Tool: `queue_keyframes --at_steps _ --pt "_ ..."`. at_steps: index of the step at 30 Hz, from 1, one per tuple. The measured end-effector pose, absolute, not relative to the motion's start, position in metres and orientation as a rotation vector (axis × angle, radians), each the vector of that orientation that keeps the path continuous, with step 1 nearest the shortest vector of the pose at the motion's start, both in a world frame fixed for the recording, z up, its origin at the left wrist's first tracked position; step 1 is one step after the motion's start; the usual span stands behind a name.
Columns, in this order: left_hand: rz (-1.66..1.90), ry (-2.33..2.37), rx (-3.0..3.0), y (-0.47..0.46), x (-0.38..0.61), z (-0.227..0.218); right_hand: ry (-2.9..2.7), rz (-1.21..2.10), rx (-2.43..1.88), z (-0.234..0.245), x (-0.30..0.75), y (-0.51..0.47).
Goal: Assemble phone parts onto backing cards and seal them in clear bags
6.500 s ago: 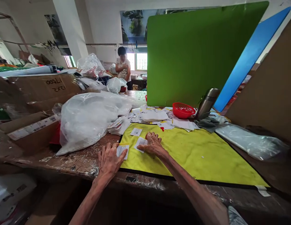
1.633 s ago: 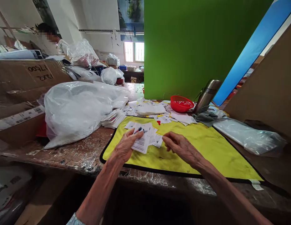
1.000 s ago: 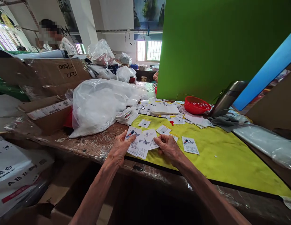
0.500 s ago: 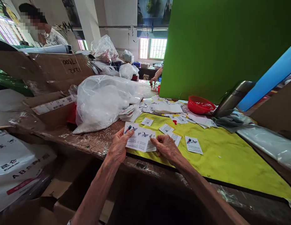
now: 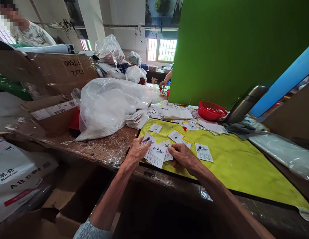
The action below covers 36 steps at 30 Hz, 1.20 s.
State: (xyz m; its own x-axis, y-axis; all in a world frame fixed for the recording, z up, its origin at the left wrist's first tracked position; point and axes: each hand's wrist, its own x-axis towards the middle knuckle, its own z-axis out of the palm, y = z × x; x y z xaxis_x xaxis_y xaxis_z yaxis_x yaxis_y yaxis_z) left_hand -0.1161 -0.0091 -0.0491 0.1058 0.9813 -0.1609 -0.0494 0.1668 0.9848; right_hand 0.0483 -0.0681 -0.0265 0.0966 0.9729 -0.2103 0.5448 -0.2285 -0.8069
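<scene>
A white printed leaflet (image 5: 156, 156) with small pictures and text is between my hands above the front edge of the yellow cloth (image 5: 234, 172). My left hand (image 5: 137, 150) grips its left part, thumb on top. At the right, my right hand (image 5: 183, 154) pinches the leaflet's narrower right-hand panel, which sits at an angle to the middle one. Whether these panels are one folded sheet or separate sheets I cannot tell. Beyond my hands lie small printed cards (image 5: 155, 128), and another printed card (image 5: 203, 152) lies right of my right hand.
A red plastic basket (image 5: 211, 111) and a pile of papers (image 5: 178, 114) stand behind the cloth. Left are a large clear plastic bag (image 5: 107, 109) and cardboard boxes (image 5: 62, 68). A green panel (image 5: 234, 49) rises behind. Another person's hand (image 5: 164, 83) is farther back.
The leaflet has turned clockwise, and its panels sit more angled to each other. Both my hands have shifted slightly right. The person at the far left has moved left.
</scene>
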Motion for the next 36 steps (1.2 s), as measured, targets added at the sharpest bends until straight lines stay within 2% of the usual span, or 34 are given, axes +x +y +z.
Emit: queue_keyframes --at_steps 7,12,14,19,26,36 --pt "1.089 1.125 0.969 -0.014 -0.118 -0.041 -1.528 0.824 -2.046 -0.017 0.061 -0.081" --pt "1.204 1.105 0.852 -0.015 -0.122 -0.041 -1.771 0.276 -2.226 -0.021 0.076 -0.100" --pt "1.247 1.098 0.805 -0.015 -0.123 -0.041 -1.847 0.174 -2.188 -0.022 0.073 -0.099" --pt "1.319 1.084 0.729 -0.015 -0.123 -0.042 -2.333 0.333 -1.769 -0.018 0.049 -0.069" --pt "1.336 1.065 0.690 -0.014 -0.126 -0.045 -2.381 0.559 -1.768 -0.012 0.053 -0.039" --pt "1.357 1.014 0.606 -0.015 -0.128 -0.046 -2.330 0.654 -1.784 -0.005 0.053 -0.029"
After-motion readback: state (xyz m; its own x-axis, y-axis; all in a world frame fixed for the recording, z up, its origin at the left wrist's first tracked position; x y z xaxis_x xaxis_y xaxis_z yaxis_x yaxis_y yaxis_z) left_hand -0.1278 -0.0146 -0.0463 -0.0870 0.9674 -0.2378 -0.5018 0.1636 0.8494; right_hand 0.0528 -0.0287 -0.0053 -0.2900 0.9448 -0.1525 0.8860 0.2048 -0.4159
